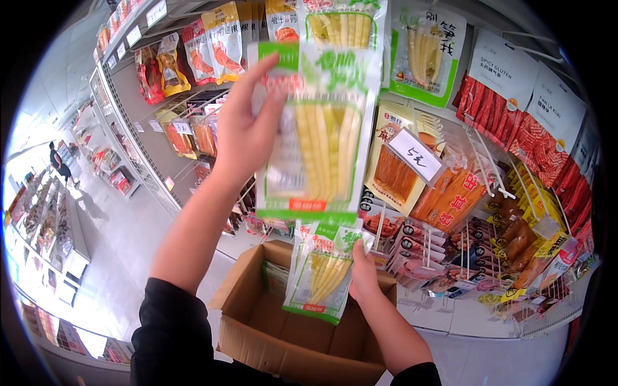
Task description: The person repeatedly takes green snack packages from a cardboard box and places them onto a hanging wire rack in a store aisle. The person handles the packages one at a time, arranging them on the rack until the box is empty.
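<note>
My left hand [251,130] is raised in front of the shelf, gripping the upper left of a clear and green packet of pale bamboo shoots [328,149]. This packet is slightly blurred and hangs upright before a similar hanging packet [340,26]. Lower down, my right hand [363,272] holds a few more such packets [321,282] by their right edge, overlapping one another. They are above an open cardboard carton [270,347]. Inside the carton, another packet [276,279] leans against the far wall.
Metal peg hooks [487,164] jut out from the rack on the right. Red gluten snack bags [497,91] hang there, and a handwritten price tag [415,155] sticks forward. An aisle floor [116,251] runs along the left, with a person [59,161] far off.
</note>
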Demonstrator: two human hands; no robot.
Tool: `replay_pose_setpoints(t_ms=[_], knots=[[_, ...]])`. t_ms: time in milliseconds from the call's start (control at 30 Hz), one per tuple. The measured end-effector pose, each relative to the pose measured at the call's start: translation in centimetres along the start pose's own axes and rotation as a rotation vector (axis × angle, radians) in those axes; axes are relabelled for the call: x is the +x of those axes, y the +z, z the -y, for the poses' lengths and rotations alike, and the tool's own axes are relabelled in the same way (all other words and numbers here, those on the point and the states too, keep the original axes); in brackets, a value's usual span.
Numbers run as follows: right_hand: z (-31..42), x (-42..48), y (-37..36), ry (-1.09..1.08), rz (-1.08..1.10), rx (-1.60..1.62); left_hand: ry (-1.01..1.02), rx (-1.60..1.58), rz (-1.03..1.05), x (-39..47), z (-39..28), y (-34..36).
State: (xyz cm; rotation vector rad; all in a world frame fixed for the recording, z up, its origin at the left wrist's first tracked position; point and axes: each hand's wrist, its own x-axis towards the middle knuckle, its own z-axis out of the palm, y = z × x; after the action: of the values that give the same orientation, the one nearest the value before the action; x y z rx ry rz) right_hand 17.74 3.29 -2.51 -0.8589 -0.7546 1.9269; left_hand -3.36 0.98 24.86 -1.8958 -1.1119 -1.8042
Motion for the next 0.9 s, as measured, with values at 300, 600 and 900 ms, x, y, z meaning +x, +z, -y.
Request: replay_pose_setpoints(t_ms=[300,600,900], knots=[[-0.6,0.4,-0.6,-0.030,0.050,-0.030,-0.131,-0.430,-0.157,10.4,-0.4,3.3],[0.0,-0.1,0.0,-0.040,0.051,-0.098,-0.208,-0.395,-0.179,12.4,-0.5,3.8],[0.3,0.1,0.1,-0.021,0.038,-0.099,-0.249,-0.207,-0.088,11.9,-1.4,4.3]])
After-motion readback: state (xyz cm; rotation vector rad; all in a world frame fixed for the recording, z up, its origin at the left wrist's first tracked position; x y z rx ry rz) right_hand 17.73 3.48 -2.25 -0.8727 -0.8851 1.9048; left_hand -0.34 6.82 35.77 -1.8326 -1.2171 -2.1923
